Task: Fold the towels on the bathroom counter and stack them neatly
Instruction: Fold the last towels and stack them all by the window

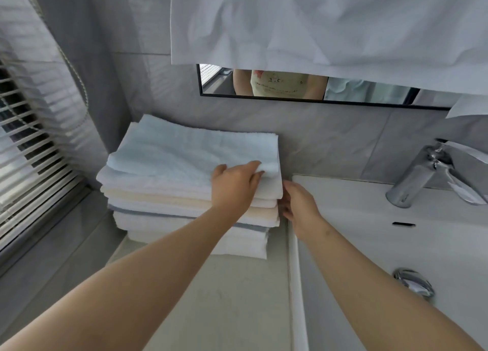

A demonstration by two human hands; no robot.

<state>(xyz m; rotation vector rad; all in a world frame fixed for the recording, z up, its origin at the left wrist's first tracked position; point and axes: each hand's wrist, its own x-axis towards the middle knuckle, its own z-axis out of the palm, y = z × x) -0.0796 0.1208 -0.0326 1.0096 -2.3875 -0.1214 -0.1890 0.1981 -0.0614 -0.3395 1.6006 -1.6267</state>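
Fingers (254, 166) of the left hand (233, 185) curl over the near right corner of the pale blue top towel (179, 152), gripping it, while the right hand (299, 205) lays loosely extended fingers against the right side of the stack of folded towels (148, 200). The stack stands on the bathroom counter (211, 298) against the tiled wall, just left of the white sink (369, 232) and its chrome faucet (414, 179).

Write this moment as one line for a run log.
step: tidying stack | left hand: grips top towel corner | right hand: fingers relaxed, by stack's right side | stack: on counter, beside sink
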